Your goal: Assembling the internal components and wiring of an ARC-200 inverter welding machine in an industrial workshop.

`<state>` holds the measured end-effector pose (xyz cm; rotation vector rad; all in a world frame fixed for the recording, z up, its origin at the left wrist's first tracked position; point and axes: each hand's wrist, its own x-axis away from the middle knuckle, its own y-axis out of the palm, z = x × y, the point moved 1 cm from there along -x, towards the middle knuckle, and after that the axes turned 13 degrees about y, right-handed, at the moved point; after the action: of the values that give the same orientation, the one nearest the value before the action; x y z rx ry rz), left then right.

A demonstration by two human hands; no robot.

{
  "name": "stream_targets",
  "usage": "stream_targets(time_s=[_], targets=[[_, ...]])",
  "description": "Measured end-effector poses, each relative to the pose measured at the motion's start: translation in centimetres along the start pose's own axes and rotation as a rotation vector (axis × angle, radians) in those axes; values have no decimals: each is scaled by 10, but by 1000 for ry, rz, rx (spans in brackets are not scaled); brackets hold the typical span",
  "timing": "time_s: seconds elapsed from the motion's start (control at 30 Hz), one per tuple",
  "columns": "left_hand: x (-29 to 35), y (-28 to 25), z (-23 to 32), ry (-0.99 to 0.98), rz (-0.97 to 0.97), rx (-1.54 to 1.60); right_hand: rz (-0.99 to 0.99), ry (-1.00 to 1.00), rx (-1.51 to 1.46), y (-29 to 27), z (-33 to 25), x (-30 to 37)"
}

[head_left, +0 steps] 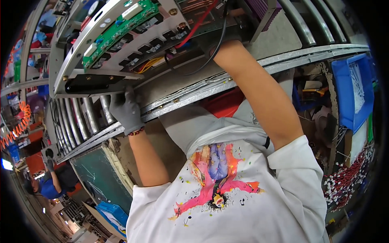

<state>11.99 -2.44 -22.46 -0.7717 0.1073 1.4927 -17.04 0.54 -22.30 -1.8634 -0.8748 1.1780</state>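
A metal chassis (pixel 73 78) stands on the roller line in front of me, with a green circuit board (pixel 117 34) along its upper side and black components below the board. My left hand (pixel 126 111), in a grey glove, is closed at the chassis's lower front edge, its fingertips partly hidden by the metal. Reaching into the chassis from the right is my right hand (pixel 227 40), in a dark glove; shadow and the wires hide its fingers. A black cable (pixel 221 44) passes across that hand. Near it run a red wire (pixel 194 29) and a bundle of yellow wires (pixel 152 65).
Metal rollers (pixel 83 115) lie left of the chassis, with more rollers (pixel 298 20) at the right. A silver rail (pixel 182 99) edges the line. At right are a blue bin (pixel 354 93) and bundled red-and-white wires (pixel 348 178). Another person (pixel 52 182) works at far left.
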Motion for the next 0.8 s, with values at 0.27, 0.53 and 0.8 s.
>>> stream_targets(time_s=[0.27,0.53,0.8], targets=[[2,5,9,-56,-13,104,107,-28,14,-9,8,-10],[4,6,5,-10,63,147,216,-51,-24,-19,-1,-10],[2,5,9,-111,33,182,245,-50,-60,-1,8,2]])
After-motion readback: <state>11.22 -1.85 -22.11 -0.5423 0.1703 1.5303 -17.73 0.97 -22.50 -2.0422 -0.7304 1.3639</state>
